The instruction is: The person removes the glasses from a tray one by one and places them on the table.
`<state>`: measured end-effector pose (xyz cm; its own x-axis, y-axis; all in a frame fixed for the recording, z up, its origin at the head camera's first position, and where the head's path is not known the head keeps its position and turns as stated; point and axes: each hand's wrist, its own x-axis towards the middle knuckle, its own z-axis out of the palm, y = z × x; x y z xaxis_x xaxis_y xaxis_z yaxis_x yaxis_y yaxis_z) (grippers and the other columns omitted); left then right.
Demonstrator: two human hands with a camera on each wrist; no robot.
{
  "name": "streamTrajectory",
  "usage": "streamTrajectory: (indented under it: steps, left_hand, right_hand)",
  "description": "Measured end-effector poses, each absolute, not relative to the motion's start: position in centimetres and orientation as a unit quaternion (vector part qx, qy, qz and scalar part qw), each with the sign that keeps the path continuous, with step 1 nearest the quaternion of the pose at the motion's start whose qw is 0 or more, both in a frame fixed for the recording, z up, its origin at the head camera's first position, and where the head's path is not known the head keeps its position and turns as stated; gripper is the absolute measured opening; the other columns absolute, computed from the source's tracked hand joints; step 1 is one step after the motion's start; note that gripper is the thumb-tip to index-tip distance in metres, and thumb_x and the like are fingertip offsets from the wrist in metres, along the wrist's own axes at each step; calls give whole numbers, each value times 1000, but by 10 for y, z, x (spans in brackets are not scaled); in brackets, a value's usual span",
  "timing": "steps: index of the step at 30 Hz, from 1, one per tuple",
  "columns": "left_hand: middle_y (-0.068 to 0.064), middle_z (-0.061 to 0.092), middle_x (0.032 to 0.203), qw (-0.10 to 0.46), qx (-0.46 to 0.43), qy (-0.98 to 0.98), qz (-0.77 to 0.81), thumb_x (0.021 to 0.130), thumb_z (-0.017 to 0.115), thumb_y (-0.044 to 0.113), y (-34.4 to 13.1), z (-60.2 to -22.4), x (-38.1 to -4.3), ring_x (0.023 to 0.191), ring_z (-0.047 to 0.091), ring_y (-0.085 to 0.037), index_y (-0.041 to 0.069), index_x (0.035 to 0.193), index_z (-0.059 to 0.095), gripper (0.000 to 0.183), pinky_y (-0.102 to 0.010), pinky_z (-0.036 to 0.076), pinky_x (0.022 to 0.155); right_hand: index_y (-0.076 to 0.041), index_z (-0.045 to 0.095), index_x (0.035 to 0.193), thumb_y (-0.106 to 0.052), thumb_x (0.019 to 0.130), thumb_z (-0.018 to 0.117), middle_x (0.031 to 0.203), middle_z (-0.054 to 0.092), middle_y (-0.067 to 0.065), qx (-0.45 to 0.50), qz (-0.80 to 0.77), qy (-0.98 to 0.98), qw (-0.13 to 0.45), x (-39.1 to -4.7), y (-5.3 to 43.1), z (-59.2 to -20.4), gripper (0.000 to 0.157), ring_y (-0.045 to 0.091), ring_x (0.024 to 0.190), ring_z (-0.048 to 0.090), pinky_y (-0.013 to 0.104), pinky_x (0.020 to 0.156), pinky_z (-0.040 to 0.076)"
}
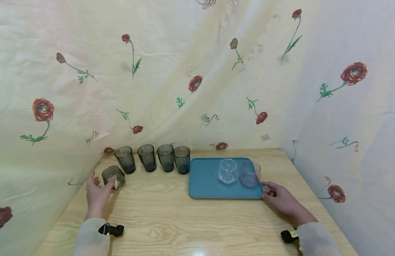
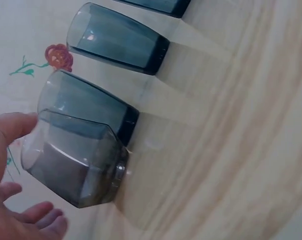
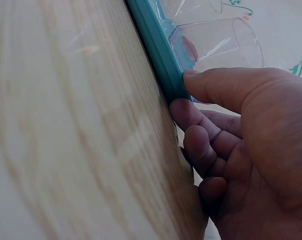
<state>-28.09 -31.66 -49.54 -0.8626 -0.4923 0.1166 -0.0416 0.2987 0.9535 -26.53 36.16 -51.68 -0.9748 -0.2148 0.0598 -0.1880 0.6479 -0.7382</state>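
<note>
My left hand [image 1: 96, 195] is spread around a short smoky-grey faceted glass [image 1: 112, 171] at the table's left. In the left wrist view, the thumb lies near the rim of that glass [image 2: 81, 160], and the other fingers stand apart from its side. On the right, my right hand [image 1: 285, 202] pinches the near right corner of a blue tray [image 1: 203, 181]; the right wrist view has the thumb on top of the tray edge [image 3: 158, 55] and curled fingers below. A clear faceted glass [image 1: 227, 174] and a pinkish one [image 1: 249, 177] stand on the tray.
Several tall dark tumblers [image 1: 165, 160] form a row along the back, from behind the grey glass to the tray's left edge. Flowered cloth [image 1: 171, 71] hangs behind and on both sides of the wooden table [image 1: 184, 227].
</note>
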Motion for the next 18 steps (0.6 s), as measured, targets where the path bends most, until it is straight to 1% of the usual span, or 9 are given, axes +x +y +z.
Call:
streamTrajectory:
  steps: [2, 4, 7, 9, 11, 13, 14, 16, 18]
  left_hand:
    - [-22, 32, 163, 253, 180, -755, -577, 99, 74, 40, -314, -490, -281, 149, 31, -40, 11, 166, 22, 90, -52, 25, 124]
    - [-16, 40, 158, 313, 185, -725, -584, 99, 73, 34, -311, -484, -281, 146, 36, -31, 10, 160, 34, 76, -41, 24, 125]
    - [-7, 49, 149, 384, 174, -686, -593, 99, 74, 24, -307, -475, -280, 138, 44, -21, 10, 151, 46, 60, -29, 27, 121]
    - [-3, 55, 141, 417, 158, -667, -597, 99, 74, 17, -302, -468, -280, 132, 48, -17, 8, 145, 52, 52, -27, 30, 119]
    - [0, 59, 133, 445, 137, -652, -599, 97, 74, 9, -295, -461, -280, 127, 52, -17, 5, 139, 56, 45, -27, 34, 116]
    - [2, 63, 125, 468, 111, -641, -597, 95, 73, 2, -287, -454, -280, 121, 55, -17, -2, 132, 59, 39, -28, 38, 111]
    - [2, 64, 121, 479, 94, -636, -598, 94, 72, -1, -281, -451, -280, 118, 57, -17, -5, 129, 60, 37, -29, 41, 109]
    - [-2, 66, 114, 491, 52, -630, -599, 93, 71, -7, -269, -445, -281, 111, 60, -18, -11, 123, 60, 32, -29, 45, 101]
    - [-7, 67, 110, 485, 6, -636, -600, 93, 70, -9, -255, -440, -282, 105, 62, -15, -15, 120, 59, 29, -26, 48, 95]
  right_hand:
    - [9, 47, 149, -16, 102, 71, 93, 62, 6, -110, -403, 908, 16, -266, 362, -517, 58, 15, 76, 55, 27, 69, 47]
    - [9, 47, 149, -16, 102, 71, 93, 62, 6, -109, -405, 907, 17, -266, 362, -518, 58, 15, 76, 55, 27, 69, 47]
    - [9, 47, 149, -17, 102, 71, 94, 62, 6, -105, -409, 906, 20, -266, 362, -518, 59, 15, 77, 55, 27, 70, 47]
    - [9, 47, 150, -17, 103, 71, 94, 62, 6, -105, -410, 906, 23, -266, 362, -519, 59, 15, 77, 55, 27, 70, 48]
    - [9, 47, 150, -17, 103, 71, 93, 63, 6, -104, -411, 905, 25, -266, 362, -519, 59, 16, 76, 56, 28, 70, 48]
    - [8, 47, 150, -17, 103, 71, 93, 63, 6, -104, -411, 905, 24, -266, 362, -519, 59, 15, 76, 56, 27, 70, 48]
    - [8, 47, 150, -18, 103, 71, 93, 63, 6, -104, -412, 905, 25, -266, 362, -519, 59, 15, 76, 56, 27, 70, 48]
    - [8, 47, 150, -18, 103, 71, 94, 63, 6, -103, -412, 905, 24, -266, 362, -520, 59, 15, 77, 55, 27, 70, 48]
    - [8, 46, 150, -18, 103, 71, 94, 62, 6, -101, -410, 906, 23, -266, 362, -520, 60, 15, 77, 55, 27, 70, 47]
